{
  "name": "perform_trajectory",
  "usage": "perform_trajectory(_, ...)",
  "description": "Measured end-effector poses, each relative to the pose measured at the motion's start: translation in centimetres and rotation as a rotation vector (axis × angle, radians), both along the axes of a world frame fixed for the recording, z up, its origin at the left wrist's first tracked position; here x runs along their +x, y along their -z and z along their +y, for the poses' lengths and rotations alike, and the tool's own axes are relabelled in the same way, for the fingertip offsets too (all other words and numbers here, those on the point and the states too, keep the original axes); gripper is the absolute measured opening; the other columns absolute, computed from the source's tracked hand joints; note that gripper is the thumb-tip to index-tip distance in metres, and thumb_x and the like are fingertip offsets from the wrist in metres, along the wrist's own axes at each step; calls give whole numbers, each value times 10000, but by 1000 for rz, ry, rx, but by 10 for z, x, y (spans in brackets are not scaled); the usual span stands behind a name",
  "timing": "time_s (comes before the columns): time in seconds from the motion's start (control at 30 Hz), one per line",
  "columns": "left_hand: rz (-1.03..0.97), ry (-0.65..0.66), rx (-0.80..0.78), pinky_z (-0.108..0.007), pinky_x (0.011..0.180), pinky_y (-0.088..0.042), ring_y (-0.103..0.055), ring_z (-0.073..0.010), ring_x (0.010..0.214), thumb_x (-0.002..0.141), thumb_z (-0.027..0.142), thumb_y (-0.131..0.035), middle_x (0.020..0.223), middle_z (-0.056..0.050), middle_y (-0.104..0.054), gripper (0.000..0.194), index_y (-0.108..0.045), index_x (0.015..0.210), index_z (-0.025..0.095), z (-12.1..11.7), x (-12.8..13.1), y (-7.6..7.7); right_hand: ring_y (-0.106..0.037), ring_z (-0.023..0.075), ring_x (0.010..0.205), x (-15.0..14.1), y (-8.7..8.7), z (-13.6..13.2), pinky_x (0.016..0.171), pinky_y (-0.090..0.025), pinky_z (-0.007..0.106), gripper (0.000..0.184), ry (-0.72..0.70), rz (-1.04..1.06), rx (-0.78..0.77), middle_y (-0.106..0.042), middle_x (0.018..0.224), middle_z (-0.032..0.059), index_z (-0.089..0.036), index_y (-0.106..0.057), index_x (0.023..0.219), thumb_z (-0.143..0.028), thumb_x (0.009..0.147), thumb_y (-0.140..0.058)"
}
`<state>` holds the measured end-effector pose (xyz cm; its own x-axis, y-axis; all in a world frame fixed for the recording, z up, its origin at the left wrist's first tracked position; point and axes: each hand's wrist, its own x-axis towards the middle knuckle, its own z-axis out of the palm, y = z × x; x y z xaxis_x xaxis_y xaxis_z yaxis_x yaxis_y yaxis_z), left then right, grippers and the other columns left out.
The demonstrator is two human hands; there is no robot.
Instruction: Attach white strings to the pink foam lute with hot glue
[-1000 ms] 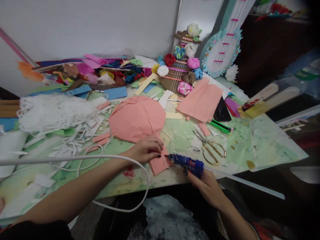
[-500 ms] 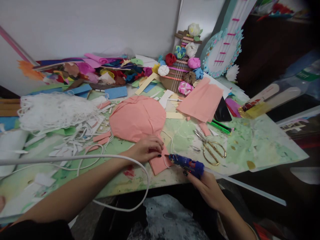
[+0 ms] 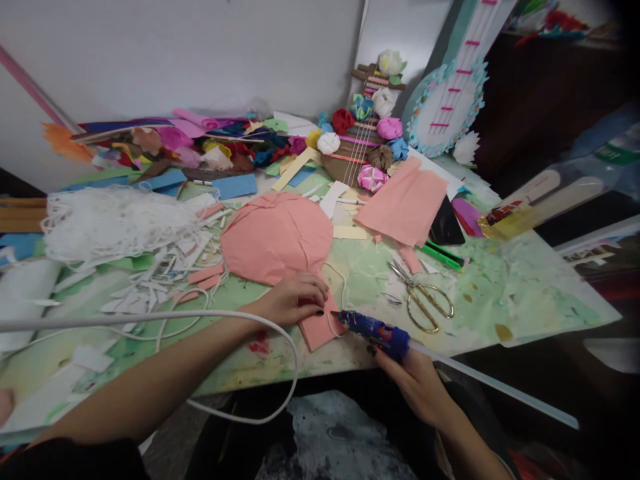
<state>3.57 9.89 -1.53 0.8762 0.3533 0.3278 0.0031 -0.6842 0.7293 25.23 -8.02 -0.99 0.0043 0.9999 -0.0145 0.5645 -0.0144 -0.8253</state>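
Note:
A salmon-pink paper-covered cutout [image 3: 277, 233], round with a straight neck, lies on the table. My left hand [image 3: 295, 298] rests on its neck with fingers bent and pressed together, holding it down; what lies under the fingertips is partly hidden. A thin white string [image 3: 344, 283] loops by the neck. My right hand [image 3: 417, 387] is closed around a blue hot glue gun [image 3: 377, 333], its nozzle at the neck's right edge beside the string. A long clear glue stick [image 3: 505, 383] sticks out of its back.
Gold-handled scissors [image 3: 427, 307] and a green cutter [image 3: 443, 255] lie to the right. A tangle of white string [image 3: 117, 223] and paper scraps cover the left. Decorated paper instruments [image 3: 445, 107] lean at the back. A white cable [image 3: 240, 315] arcs over my left forearm.
Both hands and the glue gun hold almost the same place. The whole view has shifted very slightly.

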Motion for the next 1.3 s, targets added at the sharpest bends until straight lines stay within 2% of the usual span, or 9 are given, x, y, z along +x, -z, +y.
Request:
perform_trajectory(0.6,33,-9,-30,-334,805,-528,-634,-170,910,854,164,-595,905,-105,-684,90,-664,803,136,0,0,1,-597,230,841,0,-1,-12,729,-476,304,206,1,-2,-53,-615,804,48,-181,-559,848,-350,914,-462)
perform_trajectory(0.93,18,-7,-43,-329,819,-513,-629,-175,922,849,133,-584,891,-103,-681,89,-663,810,139,-2,1,-2,-620,227,818,2,2,-19,698,-502,313,210,9,-54,3,-669,925,88,-167,-606,897,-326,912,-468)
perform_trajectory(1.3,79,29,-5,-354,844,-478,-595,-180,935,852,179,-602,948,-93,-660,65,-661,858,154,-3,3,-4,-615,203,696,2,-1,-29,600,-506,283,205,31,-63,35,-665,805,52,-202,-615,834,-330,906,-473)
